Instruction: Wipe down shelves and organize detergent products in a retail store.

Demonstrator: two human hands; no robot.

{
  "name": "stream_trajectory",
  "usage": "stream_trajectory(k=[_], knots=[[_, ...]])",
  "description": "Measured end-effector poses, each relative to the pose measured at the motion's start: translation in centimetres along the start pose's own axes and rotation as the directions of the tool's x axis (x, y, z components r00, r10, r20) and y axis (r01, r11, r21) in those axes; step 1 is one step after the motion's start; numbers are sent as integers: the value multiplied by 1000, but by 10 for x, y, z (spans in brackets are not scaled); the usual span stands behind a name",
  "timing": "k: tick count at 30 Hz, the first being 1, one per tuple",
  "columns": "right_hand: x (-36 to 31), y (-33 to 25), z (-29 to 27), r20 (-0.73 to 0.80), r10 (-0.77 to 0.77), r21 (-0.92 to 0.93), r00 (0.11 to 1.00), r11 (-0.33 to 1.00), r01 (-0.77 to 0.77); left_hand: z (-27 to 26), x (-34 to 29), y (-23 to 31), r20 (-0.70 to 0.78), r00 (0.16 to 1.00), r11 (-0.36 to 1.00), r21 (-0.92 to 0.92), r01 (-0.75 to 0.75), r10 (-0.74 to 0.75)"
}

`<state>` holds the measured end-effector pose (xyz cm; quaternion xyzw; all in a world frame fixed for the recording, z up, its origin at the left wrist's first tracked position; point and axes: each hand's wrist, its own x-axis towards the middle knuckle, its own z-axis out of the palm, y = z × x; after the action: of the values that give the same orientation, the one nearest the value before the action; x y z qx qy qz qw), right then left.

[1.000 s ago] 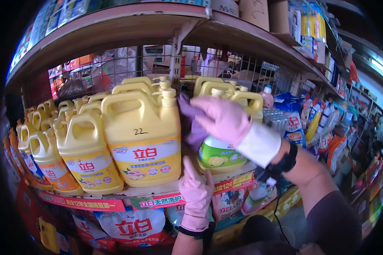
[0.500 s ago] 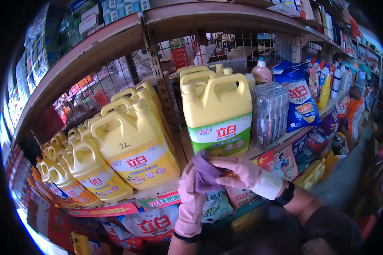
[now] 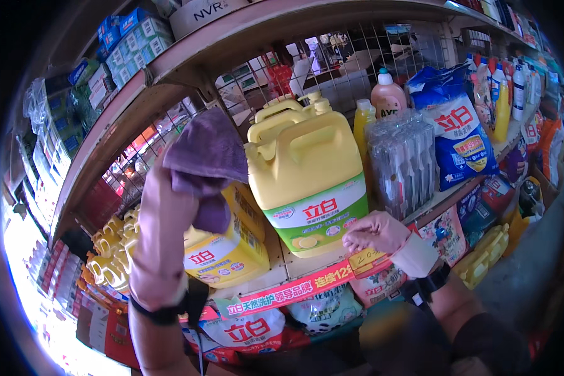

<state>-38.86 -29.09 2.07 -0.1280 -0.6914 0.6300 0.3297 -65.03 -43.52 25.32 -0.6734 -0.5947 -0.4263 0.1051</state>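
- Left hand [image 3: 160, 235] grips cloth [image 3: 207, 150] by jug [image 3: 319, 156]
- Right hand [image 3: 382, 234] curled narrow near shelf [image 3: 284, 271]'s front edge
- Probably mid-wipe; next calls for cloth flat on jug

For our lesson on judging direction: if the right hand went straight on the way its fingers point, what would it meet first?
The pink-gloved right hand would probably meet the green-labelled yellow plastic jug first, near its lower front, though depth is unclear.
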Motion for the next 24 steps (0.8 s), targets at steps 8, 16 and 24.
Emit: stream_trajectory(k=[8,16,24], knots=[[-4,14,4,-99,-130,-77,987,990,122,39,133,-23,-13,967,673,716,186,-253],[-6,18,-4,-61,-163,13,985,986,164,74,206,-68,371,908,514,749,-417,196],[-8,10,-10,-37,-202,-35,979,979,201,65,226,-72,461,887,850,474,-229,-18]])
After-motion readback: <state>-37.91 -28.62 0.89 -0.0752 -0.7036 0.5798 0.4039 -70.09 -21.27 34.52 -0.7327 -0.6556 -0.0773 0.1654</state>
